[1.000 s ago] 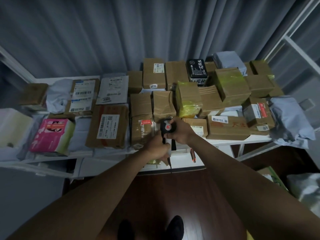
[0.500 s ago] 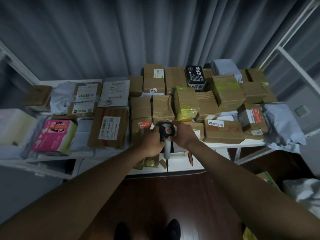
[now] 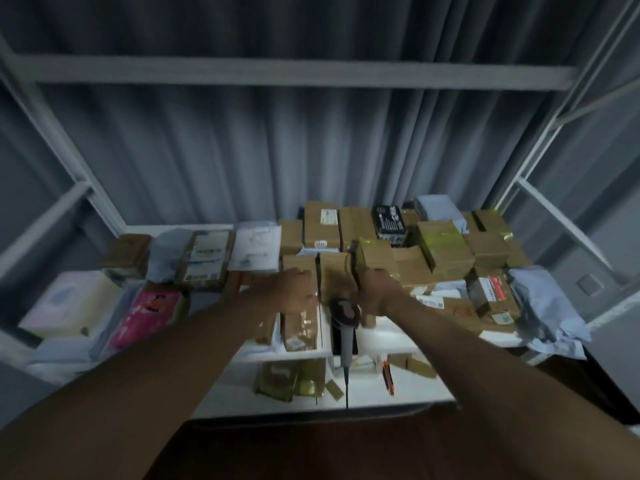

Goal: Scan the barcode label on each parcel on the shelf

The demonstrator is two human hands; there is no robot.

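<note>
A: Since both hands are out over the parcels, who has the scanner?

B: The right hand, as far as I can tell. The scanner's head sits just beside its heel at the shelf's front edge, but the fingers reach away and the frame is blurred, so whether they grip it I cannot tell.

A: And the left hand?

B: It lies on a brown box near the front edge, fingers forward. Whether they curl round the box I cannot tell either. I'd guess it is steadying or turning that box to bring its label up.

A: Which way does the scanner lie?

B: Long axis front to back: the head toward the parcels, the handle and cable trailing off the front edge toward the person. So the window likely faces the boxes ahead, though no label is clearly lined up with it.
</note>
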